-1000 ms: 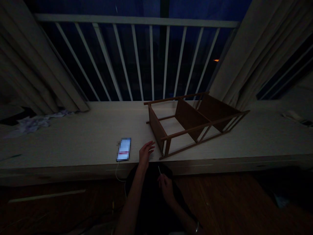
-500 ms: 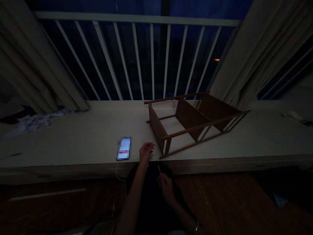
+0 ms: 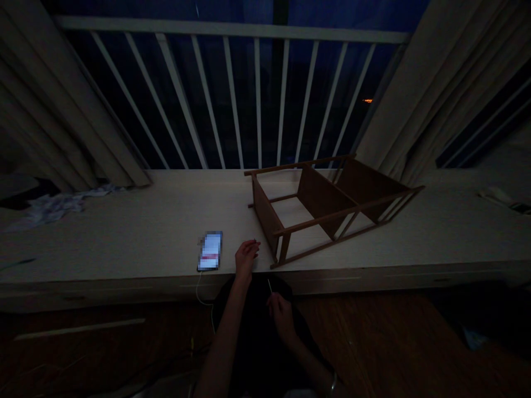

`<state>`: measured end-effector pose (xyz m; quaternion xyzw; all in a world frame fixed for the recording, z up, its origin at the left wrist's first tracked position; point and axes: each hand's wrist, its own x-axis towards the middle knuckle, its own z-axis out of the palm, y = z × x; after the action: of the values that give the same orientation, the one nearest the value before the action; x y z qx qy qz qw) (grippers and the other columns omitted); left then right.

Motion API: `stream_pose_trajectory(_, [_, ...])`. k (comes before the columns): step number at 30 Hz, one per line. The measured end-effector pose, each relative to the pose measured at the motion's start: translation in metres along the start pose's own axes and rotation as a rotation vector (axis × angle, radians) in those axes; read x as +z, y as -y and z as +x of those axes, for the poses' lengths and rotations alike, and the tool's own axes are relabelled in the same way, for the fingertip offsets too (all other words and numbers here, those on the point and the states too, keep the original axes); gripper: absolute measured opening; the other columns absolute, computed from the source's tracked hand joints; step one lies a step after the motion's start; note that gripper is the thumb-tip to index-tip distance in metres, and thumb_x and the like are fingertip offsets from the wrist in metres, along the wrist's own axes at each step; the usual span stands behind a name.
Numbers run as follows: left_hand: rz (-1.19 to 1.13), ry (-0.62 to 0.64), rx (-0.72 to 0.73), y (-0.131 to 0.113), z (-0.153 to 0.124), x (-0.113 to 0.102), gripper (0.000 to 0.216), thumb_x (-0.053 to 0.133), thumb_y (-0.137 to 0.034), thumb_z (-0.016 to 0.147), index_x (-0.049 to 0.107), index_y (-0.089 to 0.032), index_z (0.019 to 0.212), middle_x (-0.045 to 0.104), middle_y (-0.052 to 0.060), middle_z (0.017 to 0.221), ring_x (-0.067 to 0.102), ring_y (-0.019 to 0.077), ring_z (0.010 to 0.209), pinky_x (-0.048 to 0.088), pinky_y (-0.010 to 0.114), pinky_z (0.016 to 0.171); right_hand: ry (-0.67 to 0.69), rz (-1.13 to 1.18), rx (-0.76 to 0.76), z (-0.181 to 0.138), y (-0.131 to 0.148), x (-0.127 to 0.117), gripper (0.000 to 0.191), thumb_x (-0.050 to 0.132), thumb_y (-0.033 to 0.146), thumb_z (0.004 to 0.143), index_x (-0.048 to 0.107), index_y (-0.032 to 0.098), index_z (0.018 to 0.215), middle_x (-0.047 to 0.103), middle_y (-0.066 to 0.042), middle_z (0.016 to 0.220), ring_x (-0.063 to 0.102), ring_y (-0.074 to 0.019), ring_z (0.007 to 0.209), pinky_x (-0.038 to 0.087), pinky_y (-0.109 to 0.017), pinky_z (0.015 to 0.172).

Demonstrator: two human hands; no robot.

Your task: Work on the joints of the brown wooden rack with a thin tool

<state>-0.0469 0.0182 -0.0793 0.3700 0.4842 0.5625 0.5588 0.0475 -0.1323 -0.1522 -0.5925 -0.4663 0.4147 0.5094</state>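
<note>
Low over the front edge of the ledge, my left hand (image 3: 246, 256) is closed in a pinch, with a tiny dark thing at its fingertips that is too small to name. My right hand (image 3: 282, 316) is closed around a thin, pale rod (image 3: 270, 286), which points up and away above my lap; its handle end is hidden in the fingers. Just right of my left hand, a brown wooden shelf rack (image 3: 327, 202) lies on its side, apart from both hands. A lit phone (image 3: 211, 251) lies to the left of my left hand.
The pale window ledge (image 3: 136, 237) runs across the view, with a white railing (image 3: 232, 27) behind it. Curtains hang at both sides. Crumpled cloth or paper (image 3: 58, 210) lies at the far left. A white cable (image 3: 198, 290) runs down from the phone over the edge.
My left hand has shifted very slightly left, and its fingertips have turned a little. My right hand and the rod are almost still. The rack and phone stay in place.
</note>
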Motion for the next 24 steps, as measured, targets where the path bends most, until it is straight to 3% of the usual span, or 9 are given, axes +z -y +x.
stream_pose_trajectory(15, [-0.114, 0.037, -0.095, 0.0003, 0.001, -0.002, 0.038, 0.069, -0.036, 0.062, 0.063, -0.021, 0.096, 0.062, 0.009, 0.112, 0.056, 0.0108, 0.081, 0.04, 0.023, 0.072, 0.007, -0.034, -0.03, -0.0003, 0.0014, -0.0014, 0.044, 0.031, 0.046, 0.09, 0.051, 0.017, 0.065, 0.04, 0.005, 0.05, 0.038, -0.0082, 0.046, 0.028, -0.021, 0.047])
stream_pose_trajectory(24, [-0.085, 0.032, -0.077, -0.0027, -0.0013, -0.0001, 0.037, 0.069, -0.038, 0.061, 0.063, -0.021, 0.094, 0.064, 0.008, 0.108, 0.056, 0.0098, 0.077, 0.04, 0.023, 0.069, -0.007, -0.024, -0.024, 0.0001, -0.0006, -0.0002, 0.046, 0.031, 0.05, 0.088, 0.052, 0.017, 0.065, 0.04, 0.005, 0.049, 0.039, -0.0084, 0.045, 0.029, -0.021, 0.047])
